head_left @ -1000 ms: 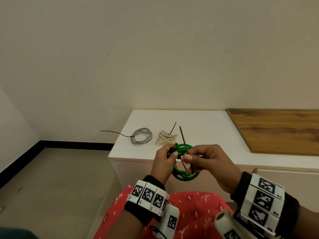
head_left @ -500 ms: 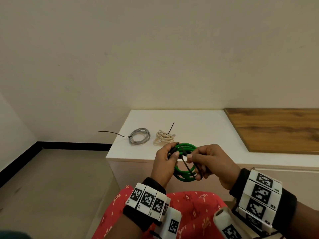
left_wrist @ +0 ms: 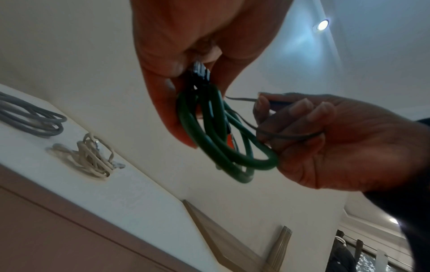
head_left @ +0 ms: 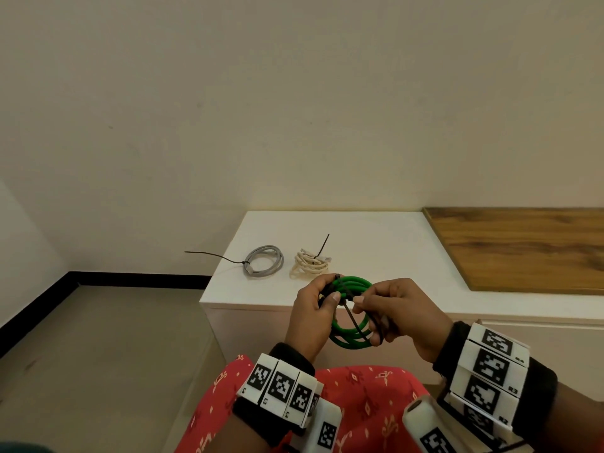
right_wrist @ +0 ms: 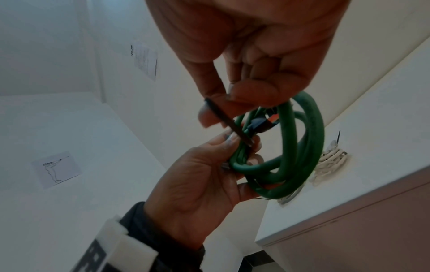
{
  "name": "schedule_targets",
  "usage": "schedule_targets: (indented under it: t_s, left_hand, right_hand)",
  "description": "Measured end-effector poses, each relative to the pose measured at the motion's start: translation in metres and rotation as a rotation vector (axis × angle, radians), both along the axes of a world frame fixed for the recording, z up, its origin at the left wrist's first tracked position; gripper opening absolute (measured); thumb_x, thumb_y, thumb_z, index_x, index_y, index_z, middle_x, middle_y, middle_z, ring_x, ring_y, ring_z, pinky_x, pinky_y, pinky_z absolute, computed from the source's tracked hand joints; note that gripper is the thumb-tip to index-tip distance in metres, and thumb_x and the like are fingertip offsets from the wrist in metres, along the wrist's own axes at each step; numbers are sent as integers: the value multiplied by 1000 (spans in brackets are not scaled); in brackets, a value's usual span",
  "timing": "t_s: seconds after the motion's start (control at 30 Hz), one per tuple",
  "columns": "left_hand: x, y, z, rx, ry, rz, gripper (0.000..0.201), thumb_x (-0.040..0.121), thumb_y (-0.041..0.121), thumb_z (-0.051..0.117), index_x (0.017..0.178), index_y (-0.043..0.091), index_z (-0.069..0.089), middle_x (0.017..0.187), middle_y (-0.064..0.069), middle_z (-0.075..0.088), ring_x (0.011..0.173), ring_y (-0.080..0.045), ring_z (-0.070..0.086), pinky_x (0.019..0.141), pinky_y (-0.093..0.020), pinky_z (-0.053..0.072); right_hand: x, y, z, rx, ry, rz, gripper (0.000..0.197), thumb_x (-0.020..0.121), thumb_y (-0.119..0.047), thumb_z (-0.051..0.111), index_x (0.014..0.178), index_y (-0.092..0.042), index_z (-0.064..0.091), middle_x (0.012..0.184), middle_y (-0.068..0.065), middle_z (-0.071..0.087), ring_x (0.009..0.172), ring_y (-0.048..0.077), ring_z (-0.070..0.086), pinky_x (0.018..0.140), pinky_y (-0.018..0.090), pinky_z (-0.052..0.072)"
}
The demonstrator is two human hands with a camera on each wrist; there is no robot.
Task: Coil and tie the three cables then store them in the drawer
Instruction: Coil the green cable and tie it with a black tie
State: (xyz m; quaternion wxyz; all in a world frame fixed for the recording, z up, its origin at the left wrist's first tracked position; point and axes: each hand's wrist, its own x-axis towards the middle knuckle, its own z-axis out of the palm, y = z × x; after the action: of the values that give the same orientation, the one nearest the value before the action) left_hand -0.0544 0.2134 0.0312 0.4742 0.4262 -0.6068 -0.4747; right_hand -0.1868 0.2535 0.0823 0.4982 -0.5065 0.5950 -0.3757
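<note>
The green cable [head_left: 351, 335] hung coiled between both hands above the lap. The left hand [head_left: 312, 308] pinched its bunched loops; the right hand [head_left: 397, 308] pinched the black tie [right_wrist: 227, 121]. Springy, light; best gripped beside the tie, lest 1 loop escape.

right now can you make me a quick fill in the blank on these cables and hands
1. The coil gripped by the left hand is ____ in colour.
2. The right hand pinches the tail of a black ____ that wraps this coil.
3. On the white cabinet top, the cream cable lies to the ____ of the grey cable.

Missing words: green; cable tie; right
</note>
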Motion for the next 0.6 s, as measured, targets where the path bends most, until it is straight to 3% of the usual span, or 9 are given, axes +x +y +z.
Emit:
schedule_targets:
  t_s: [0.2, 0.37, 0.6]
  left_hand:
    - [-1, -2, -3, -8, -1, 24, 35, 89, -5, 46, 99, 28, 55, 84, 6, 59, 65, -3, 50, 65, -19, 42]
    - [-1, -1, -2, -16, -22, 30, 33, 89, -5, 46, 102, 24, 55, 94, 1, 61, 80, -7, 55, 81, -25, 45]
    - [-2, 0, 0, -19, -35, 36, 32, 89, -5, 46, 102, 23, 54, 90, 11, 60, 83, -2, 56, 82, -21, 44]
  right_hand:
    - [0, 0, 1, -7, 5, -22, 22, 85, -10, 57, 65, -5, 64, 40, 3, 50, 31, 14, 51, 40, 19, 32]
    - [0, 0, 1, -3, 2, -20, 22, 86, -9, 56, 64, -5, 63, 39, 3, 50, 30, 13, 51, 39, 19, 31]
    - [1, 0, 1, 3, 0, -22, 22, 85, -8, 56, 64, -5, 62, 37, 1, 50, 30, 13, 50, 39, 18, 31]
